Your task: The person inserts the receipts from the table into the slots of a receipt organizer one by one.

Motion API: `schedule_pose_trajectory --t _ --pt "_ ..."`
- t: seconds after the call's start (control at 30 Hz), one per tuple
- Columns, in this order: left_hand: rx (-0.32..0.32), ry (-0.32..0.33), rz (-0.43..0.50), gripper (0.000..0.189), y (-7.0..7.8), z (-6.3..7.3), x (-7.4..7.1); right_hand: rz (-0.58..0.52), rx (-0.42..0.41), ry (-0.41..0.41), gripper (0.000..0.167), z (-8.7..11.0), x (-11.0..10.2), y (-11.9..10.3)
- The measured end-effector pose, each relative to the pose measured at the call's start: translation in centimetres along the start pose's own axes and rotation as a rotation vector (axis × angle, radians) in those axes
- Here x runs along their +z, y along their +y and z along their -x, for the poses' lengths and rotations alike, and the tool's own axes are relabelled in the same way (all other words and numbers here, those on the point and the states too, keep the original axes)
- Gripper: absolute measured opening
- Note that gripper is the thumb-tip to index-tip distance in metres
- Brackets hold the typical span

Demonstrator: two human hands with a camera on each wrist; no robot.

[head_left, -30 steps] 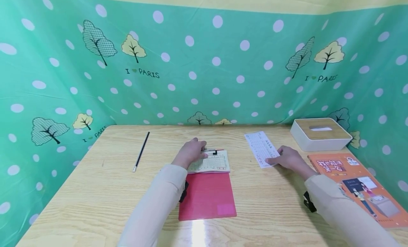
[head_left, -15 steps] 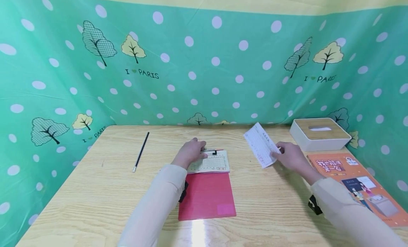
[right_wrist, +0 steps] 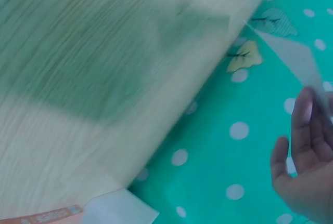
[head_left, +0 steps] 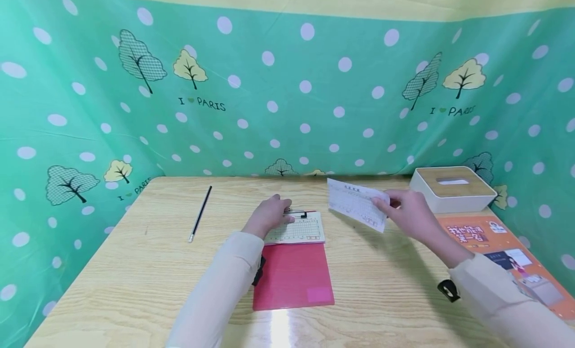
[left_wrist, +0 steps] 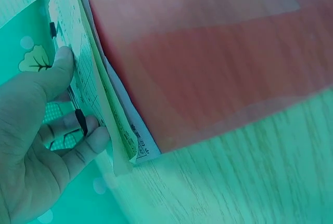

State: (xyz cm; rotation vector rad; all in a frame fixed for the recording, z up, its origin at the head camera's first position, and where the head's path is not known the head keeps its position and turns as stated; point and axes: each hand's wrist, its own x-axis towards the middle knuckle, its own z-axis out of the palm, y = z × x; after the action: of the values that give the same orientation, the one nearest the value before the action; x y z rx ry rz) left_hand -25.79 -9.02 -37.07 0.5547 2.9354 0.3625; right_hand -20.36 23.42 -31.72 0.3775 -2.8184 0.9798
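A red clipboard (head_left: 292, 278) lies on the wooden table with a small stack of printed forms (head_left: 303, 231) across its upper part. At its top edge my left hand (head_left: 268, 215) grips the wire clip (head_left: 296, 212); in the left wrist view the thumb (left_wrist: 63, 65) lies on one side and bent fingers (left_wrist: 86, 148) are at the black-tipped wire. My right hand (head_left: 411, 213) pinches a printed paper slip (head_left: 352, 202) by its right end, raised above the table right of the clipboard. The slip (right_wrist: 296, 57) appears nearly edge-on in the right wrist view.
A pencil (head_left: 200, 213) lies left of the clipboard. A white tissue box (head_left: 451, 200) with a wooden lid stands at the back right, and an orange book (head_left: 467, 233) lies in front of it, partly under the right sleeve. A green dotted curtain (head_left: 287, 88) hangs behind the table.
My right hand has lifted the slip off the table, turned it and brought its free end leftward, nearer the clipboard. The left hand has stayed at the clip.
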Motion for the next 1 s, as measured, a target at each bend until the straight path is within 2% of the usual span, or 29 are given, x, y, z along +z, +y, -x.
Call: schedule_pose_trajectory --t 0.1,0.23,0.57,0.67,0.77,0.87,1.0 --pt "-0.004 -0.017 -0.001 0.026 0.1 0.0 -0.1 -0.100 -0.018 -0.063 0.026 0.2 0.3 -0.8" --pt "-0.014 -0.033 0.002 0.024 0.1 -0.1 -0.1 -0.215 -0.002 -0.163 0.023 0.3 1.2 -1.3" --pt "-0.034 -0.036 -0.032 0.029 0.3 -0.1 -0.2 -0.468 0.121 -0.428 0.029 0.0 5.1 -1.9" --pt "-0.037 -0.030 -0.032 0.032 0.4 0.0 -0.3 -0.509 0.143 -0.464 0.030 -0.3 6.4 -2.2" --pt "-0.057 -0.032 -0.034 0.043 0.5 0.2 -0.3 -0.538 0.154 -0.488 0.030 -0.7 7.6 -2.7" --pt "-0.078 -0.037 -0.039 0.056 0.6 0.3 -0.3 -0.531 0.181 -0.494 0.028 -1.2 8.8 -3.3" --pt "-0.084 -0.034 -0.055 0.060 0.6 0.2 -0.3 -0.484 0.230 -0.464 0.025 -1.7 10.0 -4.0"
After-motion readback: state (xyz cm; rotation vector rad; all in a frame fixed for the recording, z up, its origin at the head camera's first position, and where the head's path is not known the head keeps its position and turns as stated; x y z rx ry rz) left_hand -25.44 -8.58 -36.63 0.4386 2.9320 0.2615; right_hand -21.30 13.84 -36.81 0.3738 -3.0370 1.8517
